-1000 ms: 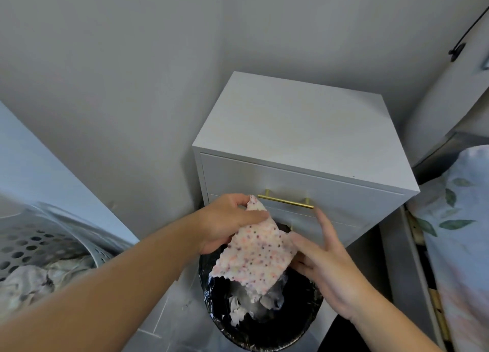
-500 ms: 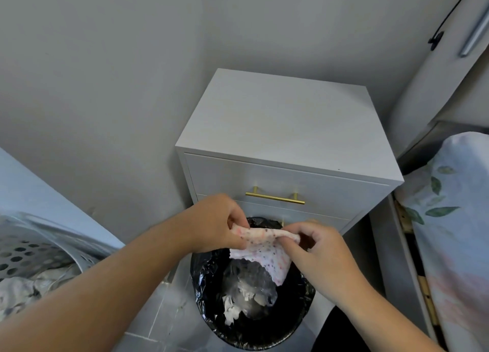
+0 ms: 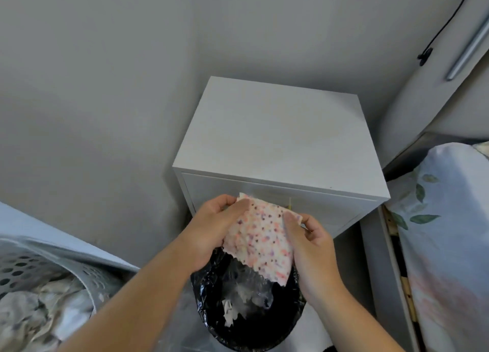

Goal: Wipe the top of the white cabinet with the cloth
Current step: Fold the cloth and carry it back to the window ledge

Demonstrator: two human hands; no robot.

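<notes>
A white cabinet stands against the grey wall, its flat top bare. In front of its drawer a pink cloth with coloured dots is spread out between both hands. My left hand grips its upper left corner. My right hand pinches its upper right edge. The cloth hangs below the level of the cabinet top, above a bin, and hides most of the drawer's gold handle.
A bin with a black liner holding crumpled scraps sits on the floor below the hands. A perforated laundry basket with clothes is at the lower left. A floral-covered ironing board leans at the right.
The cloth was bunched between my hands half a second ago; now it is opened out flat between them. The view has shifted a little.
</notes>
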